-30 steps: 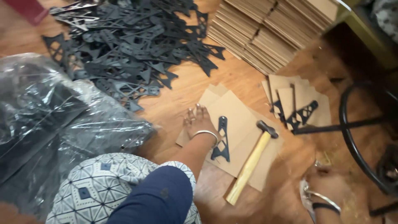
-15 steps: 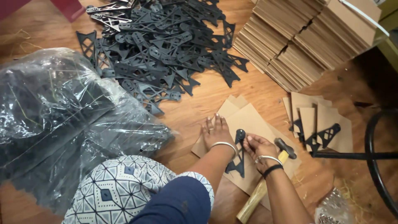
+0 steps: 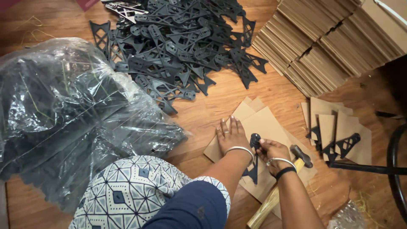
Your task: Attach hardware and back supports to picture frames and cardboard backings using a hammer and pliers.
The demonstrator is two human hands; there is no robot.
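On the wooden floor point(image 3: 254, 91), my left hand point(image 3: 231, 135) lies flat and released, fingers spread, pressing down a sheet of cardboard point(image 3: 265, 123). Just beside it my right hand point(image 3: 271, 149) pinches the upper end of a black bracket point(image 3: 254, 157) that lies on that sheet, its lower part reaching toward my wrists. A hammer point(image 3: 282, 186) with a wooden handle rests on the cardboard's right edge, its head touching my right wrist. Toward the floor's far edge sprawls a heap of black brackets point(image 3: 178, 46), with stacked cardboard sheets point(image 3: 330, 46) at the far right corner. A clear plastic bag point(image 3: 72, 114) fills the left side.
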